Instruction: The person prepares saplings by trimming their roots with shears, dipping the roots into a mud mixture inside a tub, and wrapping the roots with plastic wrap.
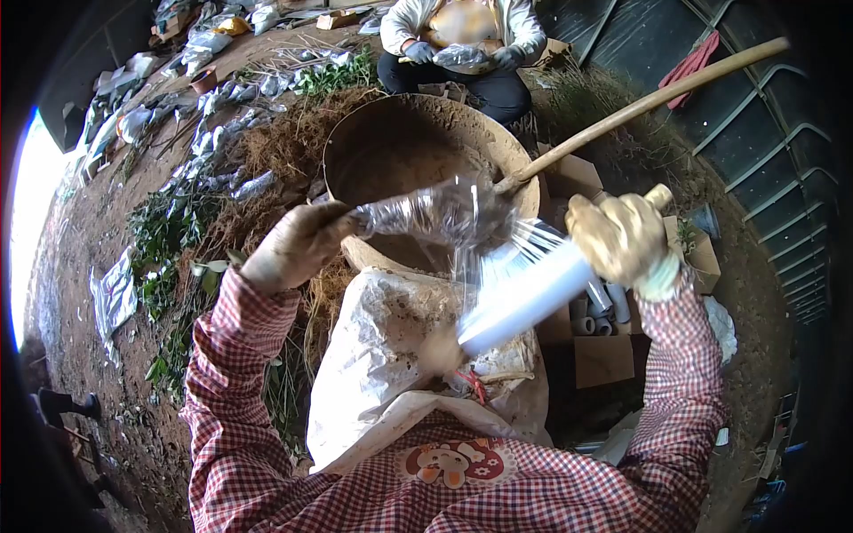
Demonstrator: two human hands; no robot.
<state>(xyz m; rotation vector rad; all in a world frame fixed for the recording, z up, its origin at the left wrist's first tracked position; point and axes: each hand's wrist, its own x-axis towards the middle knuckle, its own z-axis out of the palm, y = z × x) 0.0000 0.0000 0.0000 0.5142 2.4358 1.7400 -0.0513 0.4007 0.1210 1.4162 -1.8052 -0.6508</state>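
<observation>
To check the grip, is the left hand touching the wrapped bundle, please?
Touching: the head view shows the left hand gripping the wrapped bundle by one end.

A reddish-brown pot (203,81) stands on the earthen floor (67,364) near scattered plastic bags (209,42). A crumpled white plastic sheet (115,298) lies at left. A red cloth (696,69) hangs by the dark wall (766,147); a co-worker (400,32) in a pale jacket sits at top.

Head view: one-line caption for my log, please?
Left hand grips gathered film, right hand its roll, near a muddy tub, with a co-worker beyond.
</observation>
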